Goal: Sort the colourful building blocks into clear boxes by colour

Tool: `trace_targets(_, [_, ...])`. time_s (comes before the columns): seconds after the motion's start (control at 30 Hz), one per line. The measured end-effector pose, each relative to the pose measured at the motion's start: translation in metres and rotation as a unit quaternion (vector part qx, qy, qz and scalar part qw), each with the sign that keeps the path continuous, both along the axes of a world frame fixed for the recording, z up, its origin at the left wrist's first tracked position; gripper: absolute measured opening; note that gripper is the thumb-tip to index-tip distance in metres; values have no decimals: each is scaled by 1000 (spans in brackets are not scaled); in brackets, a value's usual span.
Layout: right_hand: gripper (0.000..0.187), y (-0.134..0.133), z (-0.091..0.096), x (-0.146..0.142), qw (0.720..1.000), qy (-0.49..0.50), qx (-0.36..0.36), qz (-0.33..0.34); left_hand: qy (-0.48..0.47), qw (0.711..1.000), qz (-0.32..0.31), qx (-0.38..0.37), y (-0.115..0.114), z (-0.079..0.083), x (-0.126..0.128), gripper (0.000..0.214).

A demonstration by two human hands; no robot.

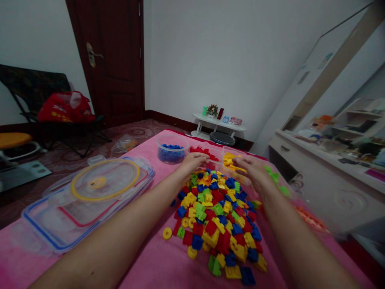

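A heap of building blocks (216, 216) in red, blue, yellow and green lies loose on a pink cloth. My left hand (194, 161) is over the heap's far left edge, close to a clear container of red blocks (202, 151). Its fingers are drawn together; whatever lies between them, if anything, is hidden. At the far right of the heap, my right hand (251, 167) has its fingers apart beside a clear container with yellow blocks (230, 159). Nothing shows in it. Blue blocks (171, 153) fill a round clear tub behind my left hand.
Stacked clear lids (102, 180) with coloured seals lie at the left on the pink cloth (159, 265). Green pieces (273, 176) and orange pieces (311, 218) sit in containers at the right. Beyond stand a low white shelf (221, 121), a chair with a red bag (66, 107), and a cabinet (325, 172).
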State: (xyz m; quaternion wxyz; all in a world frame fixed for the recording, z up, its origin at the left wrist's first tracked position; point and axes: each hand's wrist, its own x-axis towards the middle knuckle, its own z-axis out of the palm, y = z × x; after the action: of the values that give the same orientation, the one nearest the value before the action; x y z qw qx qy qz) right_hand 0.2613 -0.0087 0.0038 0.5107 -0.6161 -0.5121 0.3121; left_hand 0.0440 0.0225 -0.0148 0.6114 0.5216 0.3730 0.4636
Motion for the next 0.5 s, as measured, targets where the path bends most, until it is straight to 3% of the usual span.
trace_targets(0.1, [23,-19,-16,-11,986,-142,4,92,133,968,-57,205,-6,-14,10,27])
trace_targets(0.17, [26,-24,-25,-14,963,-236,6,132,213,915,-109,325,-9,-22,13,39])
trace_targets(0.23, [34,-27,-30,-14,936,-313,8,160,290,862,-137,392,-11,-27,13,49])
trace_targets(0.3, [42,-30,-32,-15,915,-366,8,170,355,830,-128,411,-10,-27,8,50])
trace_targets(0.4, [42,-37,-29,-19,895,-415,-8,164,414,810,-109,401,-6,-20,-2,36])
trace_targets(0.5, [34,-44,-23,-23,879,-449,-19,158,459,790,-156,377,-2,-6,-14,27])
